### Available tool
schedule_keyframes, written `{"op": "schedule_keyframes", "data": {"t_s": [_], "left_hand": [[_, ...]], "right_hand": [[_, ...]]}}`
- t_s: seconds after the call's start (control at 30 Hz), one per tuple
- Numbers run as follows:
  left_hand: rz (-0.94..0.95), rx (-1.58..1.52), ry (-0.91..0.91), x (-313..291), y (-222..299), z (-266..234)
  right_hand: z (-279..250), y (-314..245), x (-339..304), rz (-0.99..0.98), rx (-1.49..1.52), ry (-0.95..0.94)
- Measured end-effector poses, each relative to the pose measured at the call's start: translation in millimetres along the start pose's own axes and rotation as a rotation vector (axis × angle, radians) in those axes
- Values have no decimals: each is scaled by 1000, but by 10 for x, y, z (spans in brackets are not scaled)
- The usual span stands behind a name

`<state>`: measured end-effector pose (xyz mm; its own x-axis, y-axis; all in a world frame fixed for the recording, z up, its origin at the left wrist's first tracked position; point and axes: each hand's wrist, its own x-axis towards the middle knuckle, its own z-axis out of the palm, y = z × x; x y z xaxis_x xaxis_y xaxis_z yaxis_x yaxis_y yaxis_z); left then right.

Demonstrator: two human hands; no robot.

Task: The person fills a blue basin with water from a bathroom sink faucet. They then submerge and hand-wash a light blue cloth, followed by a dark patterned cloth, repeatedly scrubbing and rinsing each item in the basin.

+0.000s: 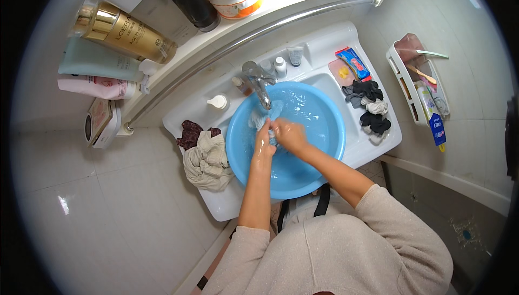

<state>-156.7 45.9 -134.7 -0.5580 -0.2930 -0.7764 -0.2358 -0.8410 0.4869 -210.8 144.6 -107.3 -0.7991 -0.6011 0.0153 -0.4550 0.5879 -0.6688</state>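
Observation:
A round blue basin [324, 149] sits in the white sink [319, 46] under a chrome tap [258, 81]. Both my hands are over the basin's upper left part. My left hand [263, 141] and my right hand [289, 134] together grip a small light-blue wet cloth [267, 115] just below the tap's spout. Both forearms are bare with beige sleeves pushed up.
A heap of beige and dark red laundry [204, 157] lies on the sink's left rim. Dark and white socks [370, 105] lie on its right rim beside a blue packet [352, 62]. Small bottles stand behind the tap. A shelf above carries jars and tubes. A white wall caddy [419, 81] hangs to the right.

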Motion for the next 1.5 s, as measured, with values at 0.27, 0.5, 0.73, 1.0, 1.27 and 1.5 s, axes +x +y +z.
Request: {"op": "schedule_keyframes", "data": {"t_s": [0.27,0.5,0.73,1.0,1.27,1.5], "left_hand": [[147,-52,-231,-405,59,218],[216,388,-180,-388,108,32],[199,202,-10,-57,1,-346],[15,-182,-124,290,-47,-259],[-29,-327,-273,-62,137,-117],[-32,-202,4,83,-43,-164]], "right_hand": [[-201,270,69,153,481,-287],[-164,482,311,39,340,-367],[130,607,228,129,-81,-329],[342,396,74,4,507,-313],[-364,-567,-289,-140,332,-276],[16,-211,16,-151,82,31]]}}
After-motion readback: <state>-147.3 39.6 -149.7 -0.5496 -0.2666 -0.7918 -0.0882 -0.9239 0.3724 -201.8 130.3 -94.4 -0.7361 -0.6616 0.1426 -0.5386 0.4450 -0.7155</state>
